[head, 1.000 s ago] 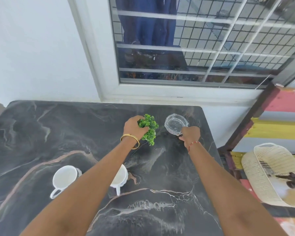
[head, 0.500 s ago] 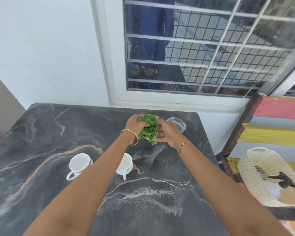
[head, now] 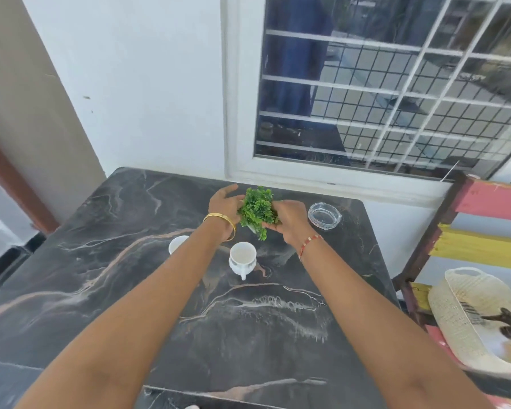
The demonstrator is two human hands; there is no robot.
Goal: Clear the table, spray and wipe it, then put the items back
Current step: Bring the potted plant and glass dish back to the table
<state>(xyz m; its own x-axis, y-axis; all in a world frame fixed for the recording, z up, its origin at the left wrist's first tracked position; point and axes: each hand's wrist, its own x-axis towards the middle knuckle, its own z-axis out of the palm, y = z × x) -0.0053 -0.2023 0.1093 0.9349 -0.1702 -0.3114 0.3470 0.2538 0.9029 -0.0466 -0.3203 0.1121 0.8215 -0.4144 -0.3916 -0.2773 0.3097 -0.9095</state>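
Note:
A small green artificial plant (head: 256,208) is held just above the far side of the black marble table (head: 106,278). My right hand (head: 289,217) grips it from the right. On the plant's left, my left hand (head: 222,204) has its fingers spread and only its palm next to the leaves. The plant's base is hidden between my hands. A clear glass ashtray (head: 324,216) sits to the right of my right hand, near the table's far right corner. A white cup (head: 242,257) stands below the plant. A second white cup (head: 177,244) is partly hidden behind my left forearm.
A cream woven basket (head: 466,311) holding a dark object rests on a pink-and-yellow slatted bench (head: 481,246) right of the table. A white wall and a barred window (head: 390,93) stand right behind the table's far edge.
My right hand left the ashtray and took hold of the plant. My left hand opened off the plant. The view shifted, so the table now sits lower in frame.

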